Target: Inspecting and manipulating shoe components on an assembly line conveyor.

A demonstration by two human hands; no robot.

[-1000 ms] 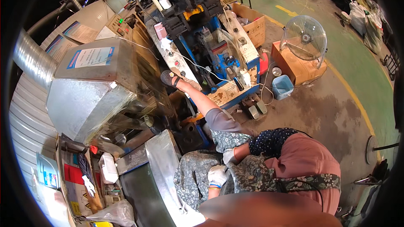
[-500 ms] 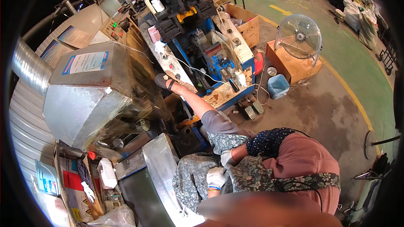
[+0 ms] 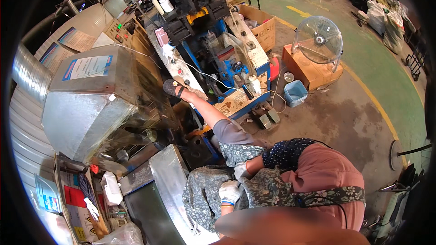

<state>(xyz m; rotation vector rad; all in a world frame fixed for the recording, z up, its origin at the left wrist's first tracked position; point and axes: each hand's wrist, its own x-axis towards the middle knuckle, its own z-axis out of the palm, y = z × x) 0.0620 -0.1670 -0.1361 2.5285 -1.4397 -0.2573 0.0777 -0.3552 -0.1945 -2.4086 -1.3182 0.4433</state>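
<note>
My left hand, in a pale work glove with coloured bands at the wrist, lies on a dark floral apron. Its fingers are curled in at a fold, and their tips are hidden. Just beyond it, my right hand wears a similar glove. A dark polka-dot sleeve covers part of that arm. The right fingers go down into the apron's folds and cannot be made out. A bare leg stretches forward from under the apron, its dark sandal against the machine's side ledge.
A worn blue-and-white machine stands ahead, with foot pedals below. At left are a sheet-metal hood and a dark conveyor belt. To the right stand a blue bin and a fan on a cardboard box.
The whole view has shifted slightly, so most things sit a little further left. Both hands stay at the apron with almost no visible movement.
</note>
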